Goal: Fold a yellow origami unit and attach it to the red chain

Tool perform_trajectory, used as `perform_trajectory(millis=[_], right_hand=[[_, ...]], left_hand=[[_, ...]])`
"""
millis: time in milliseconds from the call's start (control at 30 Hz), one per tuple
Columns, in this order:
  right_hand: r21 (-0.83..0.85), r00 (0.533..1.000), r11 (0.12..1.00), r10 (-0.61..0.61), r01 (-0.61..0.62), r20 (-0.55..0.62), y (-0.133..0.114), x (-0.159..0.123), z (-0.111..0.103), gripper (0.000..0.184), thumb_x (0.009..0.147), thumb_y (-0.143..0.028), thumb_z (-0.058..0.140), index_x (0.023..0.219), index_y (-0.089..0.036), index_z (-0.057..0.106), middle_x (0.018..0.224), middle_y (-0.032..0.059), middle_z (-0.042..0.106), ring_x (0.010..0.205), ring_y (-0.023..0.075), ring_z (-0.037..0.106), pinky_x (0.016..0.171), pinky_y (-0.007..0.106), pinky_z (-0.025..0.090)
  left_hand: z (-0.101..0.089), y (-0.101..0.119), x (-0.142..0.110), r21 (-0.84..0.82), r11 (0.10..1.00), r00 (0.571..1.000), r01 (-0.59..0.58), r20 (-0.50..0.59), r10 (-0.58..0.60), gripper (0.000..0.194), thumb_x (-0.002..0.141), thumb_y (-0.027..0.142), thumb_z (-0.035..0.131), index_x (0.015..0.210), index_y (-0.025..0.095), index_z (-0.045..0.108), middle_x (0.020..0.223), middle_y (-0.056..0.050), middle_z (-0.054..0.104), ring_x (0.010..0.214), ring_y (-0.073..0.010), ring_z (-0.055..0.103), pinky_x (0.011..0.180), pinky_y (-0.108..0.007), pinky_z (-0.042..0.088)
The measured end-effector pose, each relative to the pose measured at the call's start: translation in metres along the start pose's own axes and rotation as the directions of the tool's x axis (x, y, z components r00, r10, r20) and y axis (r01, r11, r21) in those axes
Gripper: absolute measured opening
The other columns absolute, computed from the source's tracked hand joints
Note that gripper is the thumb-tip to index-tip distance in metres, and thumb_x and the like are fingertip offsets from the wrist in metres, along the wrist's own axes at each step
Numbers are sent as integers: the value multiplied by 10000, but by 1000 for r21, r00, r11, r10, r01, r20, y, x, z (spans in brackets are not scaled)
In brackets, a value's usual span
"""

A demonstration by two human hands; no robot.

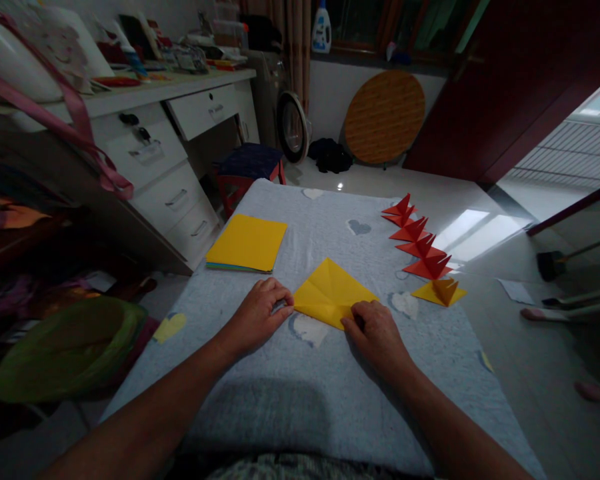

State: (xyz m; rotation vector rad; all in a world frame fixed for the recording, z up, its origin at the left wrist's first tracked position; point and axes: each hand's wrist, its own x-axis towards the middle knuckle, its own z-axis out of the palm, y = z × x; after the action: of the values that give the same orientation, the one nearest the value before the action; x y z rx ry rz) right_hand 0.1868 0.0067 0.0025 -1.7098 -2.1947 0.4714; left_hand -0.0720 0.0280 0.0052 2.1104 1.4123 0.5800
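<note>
A creased yellow sheet of origami paper lies on the cloth-covered table in front of me, turned so one corner points away. My left hand pinches its left corner between thumb and fingers. At the lower right edge, my right hand has its fingers curled onto the paper, gripping it there. Left of the sheet and farther off rests a stack of square paper, yellow on top with other colours below. To the right stand several red folded paper pieces in a row, with one yellow folded piece at the near end.
The table wears a light blue cloth with heart prints. A green-lined bin stands to the left, below a white drawer desk. Behind the table are a dark-topped stool and a round wooden board leaning on the wall.
</note>
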Motion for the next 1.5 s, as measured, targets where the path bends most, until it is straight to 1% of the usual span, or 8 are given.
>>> perform_trajectory(millis=[133, 333, 500, 700, 867, 1033, 1333, 1500], right_hand=[[4, 1000, 1000, -16, 16, -5, 0, 1, -1, 230, 853, -225, 568, 637, -205, 491, 643, 19, 551, 669, 183, 487, 662, 313, 324], [-6, 1000, 1000, -30, 30, -10, 1, 1, 0, 238, 852, -226, 566, 631, -207, 481, 638, 19, 551, 657, 179, 478, 657, 314, 322], [-13, 999, 999, -32, 32, -22, 1, 1, 0, 242, 867, -229, 546, 633, -209, 487, 631, 24, 555, 657, 185, 492, 655, 318, 327], [-55, 999, 998, -23, 21, -43, 2, 0, 2, 254, 902, -247, 524, 652, -202, 523, 655, 40, 586, 671, 193, 513, 683, 325, 342], [-51, 999, 999, 4, -6, -37, 2, 0, 2, 228, 891, -236, 543, 666, -200, 542, 670, 44, 602, 686, 199, 525, 686, 326, 345], [-36, 998, 999, 13, -15, -59, -1, 1, 1, 223, 879, -225, 538, 656, -205, 538, 659, 43, 597, 678, 200, 534, 677, 326, 350], [-80, 994, 996, 17, -26, -106, -1, 1, 2, 226, 874, -216, 520, 648, -214, 512, 634, 41, 590, 639, 193, 532, 650, 324, 348], [-84, 996, 995, 46, -52, -76, -3, 2, 1, 214, 868, -210, 535, 655, -210, 510, 661, 51, 608, 671, 207, 549, 667, 332, 351]], left_hand=[[1, -1, 1, -24, 1000, 1000, -1, -1, 1, 89, 870, 228, 585, 844, 207, 668, 915, -34, 590, 948, -223, 543, 885, -380, 433], [0, -1, 0, -14, 1000, 1000, 18, 2, -18, 54, 842, 192, 590, 824, 200, 640, 914, -33, 590, 955, -222, 532, 886, -382, 429], [-1, 2, 1, -2, 1000, 1000, 28, 10, -28, 69, 847, 240, 609, 808, 201, 650, 902, -35, 596, 946, -225, 538, 890, -389, 429], [3, 3, 2, 16, 999, 999, 43, -32, -43, 95, 850, 258, 624, 789, 199, 667, 888, -39, 594, 936, -229, 541, 876, -386, 434], [4, 3, 2, 35, 997, 997, 68, -27, -67, 95, 846, 250, 629, 777, 189, 651, 892, -44, 595, 935, -234, 537, 876, -392, 434], [6, 3, 3, 65, 997, 998, 47, -38, -45, 100, 859, 240, 607, 779, 188, 636, 886, -43, 598, 925, -233, 534, 868, -393, 431], [6, 3, 2, 93, 995, 999, 41, -29, -39, 99, 873, 233, 590, 798, 181, 630, 898, -54, 593, 930, -239, 532, 871, -398, 430], [7, 2, 2, 100, 995, 999, 24, -33, -21, 107, 883, 236, 582, 804, 184, 633, 904, -52, 593, 929, -237, 534, 862, -392, 428]])
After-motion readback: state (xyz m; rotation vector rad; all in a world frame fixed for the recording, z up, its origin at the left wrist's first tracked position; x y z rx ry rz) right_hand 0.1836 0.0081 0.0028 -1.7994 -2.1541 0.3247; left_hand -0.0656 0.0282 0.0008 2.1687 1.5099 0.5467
